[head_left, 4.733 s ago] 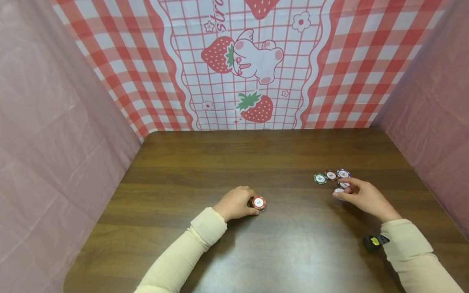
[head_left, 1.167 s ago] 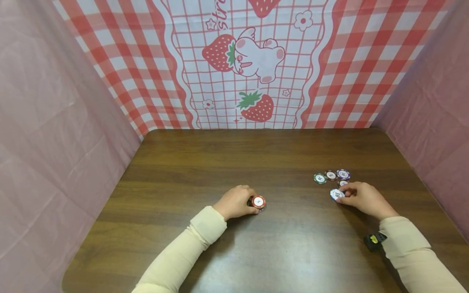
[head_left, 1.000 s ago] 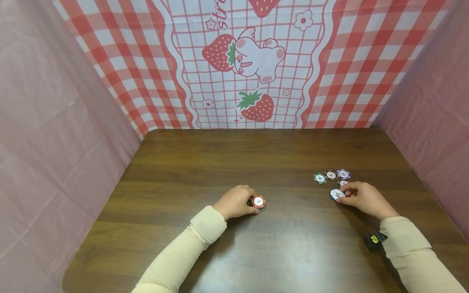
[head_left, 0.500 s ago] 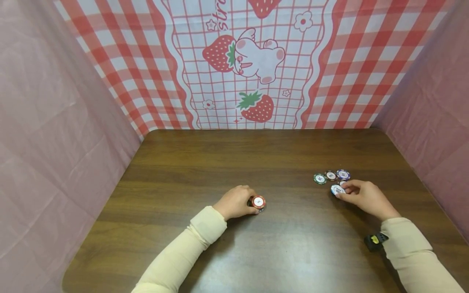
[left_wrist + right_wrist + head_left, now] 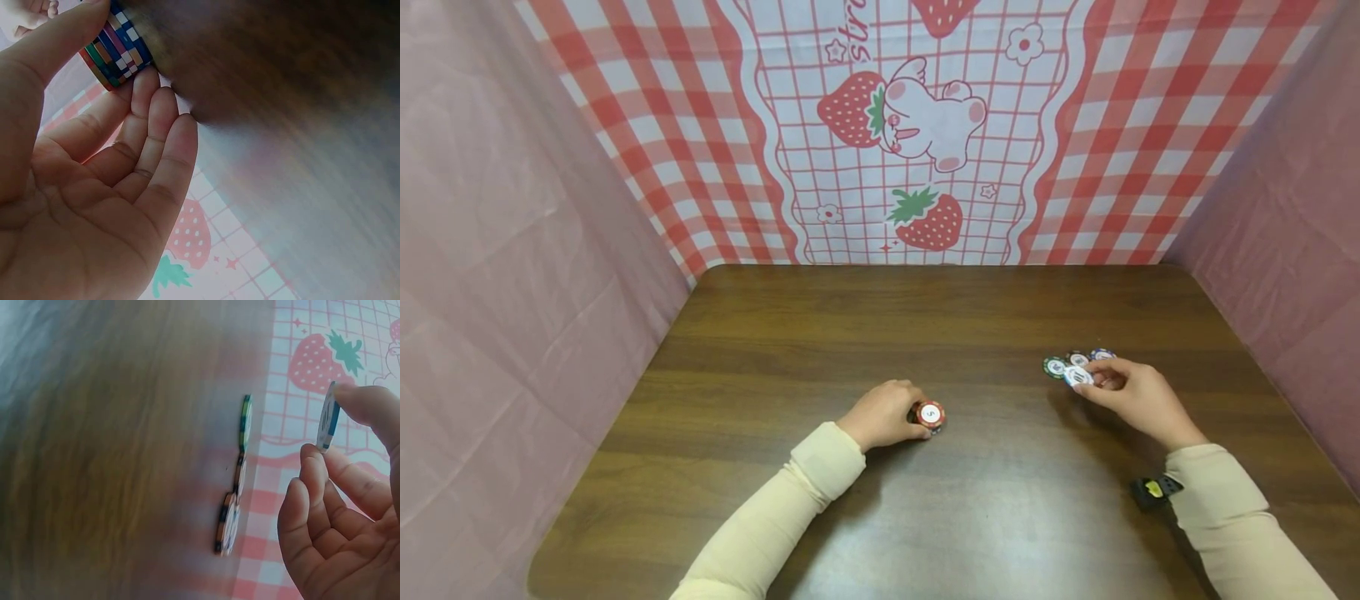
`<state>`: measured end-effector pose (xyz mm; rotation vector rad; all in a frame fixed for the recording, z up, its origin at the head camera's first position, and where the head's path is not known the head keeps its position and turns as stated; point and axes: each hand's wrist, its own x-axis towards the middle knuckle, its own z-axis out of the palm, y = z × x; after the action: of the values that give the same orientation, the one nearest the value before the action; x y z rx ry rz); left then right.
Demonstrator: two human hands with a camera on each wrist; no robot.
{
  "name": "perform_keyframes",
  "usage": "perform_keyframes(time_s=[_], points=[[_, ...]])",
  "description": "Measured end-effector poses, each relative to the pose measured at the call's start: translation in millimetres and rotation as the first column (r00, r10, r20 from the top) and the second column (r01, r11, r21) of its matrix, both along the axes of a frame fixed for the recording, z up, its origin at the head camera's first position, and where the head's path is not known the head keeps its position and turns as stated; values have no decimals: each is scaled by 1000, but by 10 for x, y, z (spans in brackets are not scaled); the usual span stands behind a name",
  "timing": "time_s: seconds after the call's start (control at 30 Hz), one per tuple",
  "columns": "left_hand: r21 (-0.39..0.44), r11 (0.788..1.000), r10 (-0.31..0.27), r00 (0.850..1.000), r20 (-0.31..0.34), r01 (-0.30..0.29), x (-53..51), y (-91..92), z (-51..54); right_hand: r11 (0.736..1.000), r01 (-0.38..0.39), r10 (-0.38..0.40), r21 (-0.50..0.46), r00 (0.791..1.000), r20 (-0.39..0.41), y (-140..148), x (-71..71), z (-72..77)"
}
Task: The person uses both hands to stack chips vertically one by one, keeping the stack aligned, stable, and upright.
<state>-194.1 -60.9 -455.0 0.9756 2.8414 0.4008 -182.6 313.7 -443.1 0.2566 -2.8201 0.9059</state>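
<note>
Both of your hands are in view, each occupied. Your left hand point(image 5: 880, 415) holds one stack of poker chips point(image 5: 930, 415) between thumb and fingers, the gap no wider than the stack; its other fingers are loosely bent. A red chip marked 5 lies on top. The left wrist view shows several edges, but you cannot take an exact count from it.

Your right hand point(image 5: 1138, 402) pinches one white-and-blue chip point(image 5: 1078, 377), marked 10, between thumb and fingertips. That chip is raised above the tabletop point(image 5: 850, 325), well to the right of the stack.

Beyond it you have at least three loose chips lying flat, close together: one green chip point(image 5: 1054, 367), one dark chip point(image 5: 1078, 360) and one blue chip point(image 5: 1102, 354), the last partly covered by your right hand. Whether that hand hides more cannot be told.
</note>
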Motion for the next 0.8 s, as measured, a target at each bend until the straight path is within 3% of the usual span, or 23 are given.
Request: perform_keyframes(time_s=[0.8], points=[[3, 1000, -8, 1000, -22, 8, -8, -2, -13, 990, -85, 81, -111, 996, -43, -501, -128, 101]])
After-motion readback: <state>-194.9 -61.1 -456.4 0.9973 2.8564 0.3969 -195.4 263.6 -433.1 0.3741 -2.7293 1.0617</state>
